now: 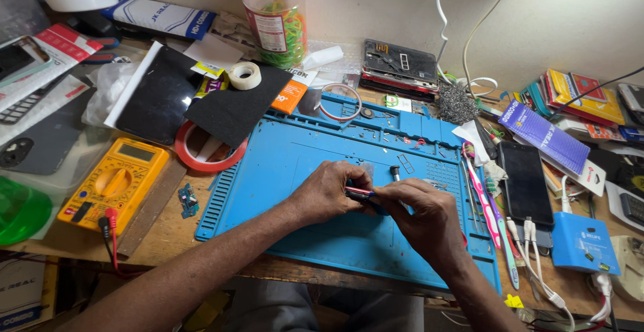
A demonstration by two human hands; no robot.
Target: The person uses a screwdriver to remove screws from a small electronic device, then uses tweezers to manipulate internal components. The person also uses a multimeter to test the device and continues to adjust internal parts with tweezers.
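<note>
My left hand (327,192) and my right hand (424,216) meet over the middle of a blue repair mat (282,164). Between their fingertips they pinch a slim dark tool with a red and blue band (360,193), lying roughly level. A small dark upright part (394,170) stands on the mat just behind the fingers. What lies under the fingers is hidden.
A yellow multimeter (114,184) with red lead lies left of the mat. A red tape ring (209,154), black sheets, a white tape roll (244,75) and a jar of rubber bands (274,17) sit behind. Toothbrushes (484,201), a black phone (525,183) and a blue box (581,242) are at right.
</note>
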